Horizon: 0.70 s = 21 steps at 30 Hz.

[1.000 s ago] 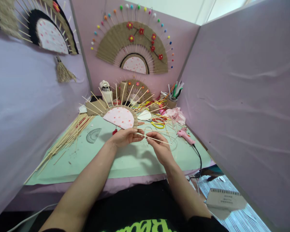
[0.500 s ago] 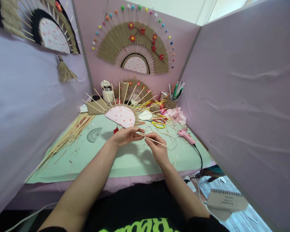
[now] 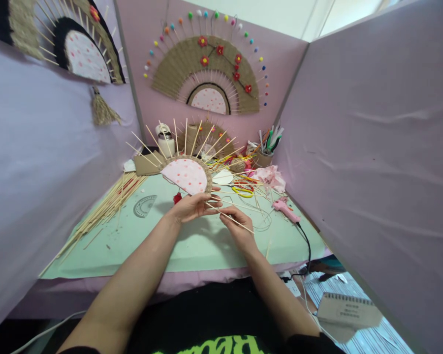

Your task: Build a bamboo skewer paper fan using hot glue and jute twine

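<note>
Where the tabletop [image 3: 84, 263] starts on the left, loose sticks [image 3: 96, 211] lie in a long slanted bundle, with a protractor [image 3: 145, 206] flat beside them. Next along, a red tassel [image 3: 177, 198] shows just below the straight edge of the half-round piece; can't tell from my end whether it's attached.

Half-round piece [image 3: 185, 175] itself: held up over the middle of the tabletop, tilted, dotted face my way, twine-like rim, thin sticks fanned out round the curve. I have the left hand [image 3: 192, 207] clamped on its lower right corner, thumb in front, fingers reaching out past the rim. Right of that, a single stick [image 3: 245, 227] runs from the left fingertips across the right hand [image 3: 240, 237], thumb and fingers pinched together on it. Whether its inner end is fixed to the rim: too small to tell.

Step, my read: setting the angle of that stick at the right end of the fanned row. Next move calls for a steady left grip and small, light turns of my right fingertips, so the spacing matches the neighbours and nothing snaps.

Farther right: yellow-handled scissors [image 3: 242, 192] beyond the right hand, among clutter; pink glue gun [image 3: 287, 211] lying well apart from both hands, black cord [image 3: 308, 246] trailing off the edge.
</note>
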{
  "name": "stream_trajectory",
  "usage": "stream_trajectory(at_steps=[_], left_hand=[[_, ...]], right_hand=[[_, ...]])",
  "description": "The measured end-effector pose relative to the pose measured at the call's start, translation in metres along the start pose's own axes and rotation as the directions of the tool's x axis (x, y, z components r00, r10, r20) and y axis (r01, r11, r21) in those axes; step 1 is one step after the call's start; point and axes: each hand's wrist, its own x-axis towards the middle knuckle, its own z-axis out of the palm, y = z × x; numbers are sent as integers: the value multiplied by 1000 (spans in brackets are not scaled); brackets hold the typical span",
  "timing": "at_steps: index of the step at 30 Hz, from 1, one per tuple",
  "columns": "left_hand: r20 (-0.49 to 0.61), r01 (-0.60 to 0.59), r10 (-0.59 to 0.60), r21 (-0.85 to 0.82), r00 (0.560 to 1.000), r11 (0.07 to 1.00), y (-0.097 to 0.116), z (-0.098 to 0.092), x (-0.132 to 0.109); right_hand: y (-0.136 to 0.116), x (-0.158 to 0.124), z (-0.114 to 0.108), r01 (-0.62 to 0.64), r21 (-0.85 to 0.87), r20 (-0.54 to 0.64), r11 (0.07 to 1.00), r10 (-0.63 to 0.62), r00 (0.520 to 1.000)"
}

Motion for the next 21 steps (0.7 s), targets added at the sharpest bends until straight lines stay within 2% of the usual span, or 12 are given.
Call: stream_trajectory(at_steps=[1, 3, 6, 8, 10, 12, 15, 18, 21], left_hand=[[7, -2, 2, -4, 1000, 1000, 0, 0, 0], [26, -4, 4, -11, 1000, 1000, 0, -1, 0], [51, 13, -12, -21, 999, 1000, 0, -2, 0], [71, 24, -23, -14, 997, 1000, 0, -3, -1], [95, 29, -30, 3, 995, 1000, 0, -4, -1], [118, 31, -33, 19, 992, 999, 0, -4, -2], [146, 34, -38, 34, 989, 999, -1, -5, -1], [166, 44, -51, 47, 985, 998, -2, -5, -1], [157, 40, -50, 66, 986, 997, -1, -4, -2]], right_hand=[[3, 1, -1, -3, 1, -14, 1000, 3, 1000], [9, 4, -4, -25, 23, -131, 999, 28, 991], [18, 14, -7, -24, 74, -366, 997, 50, 929], [22, 22, -8, 10, 80, -438, 997, 26, 898], [23, 30, -9, 47, 66, -459, 997, -12, 888], [22, 36, -10, 85, 55, -422, 995, -54, 905], [20, 39, -11, 97, 97, -245, 991, -70, 967], [21, 37, -12, 9, 133, -106, 991, 5, 994], [24, 35, -13, -78, 83, -95, 993, 86, 992]])
